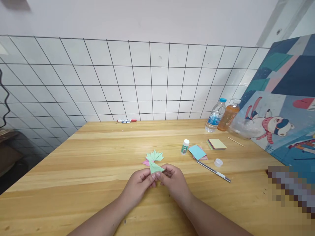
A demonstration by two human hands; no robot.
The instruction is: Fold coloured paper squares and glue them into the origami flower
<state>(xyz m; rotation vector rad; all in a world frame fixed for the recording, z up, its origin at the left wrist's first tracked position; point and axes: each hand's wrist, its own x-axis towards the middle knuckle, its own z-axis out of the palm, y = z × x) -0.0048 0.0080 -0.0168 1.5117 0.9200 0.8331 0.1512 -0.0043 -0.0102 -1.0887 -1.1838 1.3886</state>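
Between the thumbs and fingers of both hands is a folded piece of light green paper, with pointed corners. My left hand pinches its lower left side, and my right hand pinches its lower right. Just beyond the hands, a light green folded-paper shape with several points lies on the table. A pink folded paper sits by its left side, partly hidden behind the piece I hold.
On the wooden table, to the right, are a glue stick, blue paper squares, yellow-topped squares, a utility knife, a clear cap and a thin stick. Two bottles and markers stand or lie farther back.
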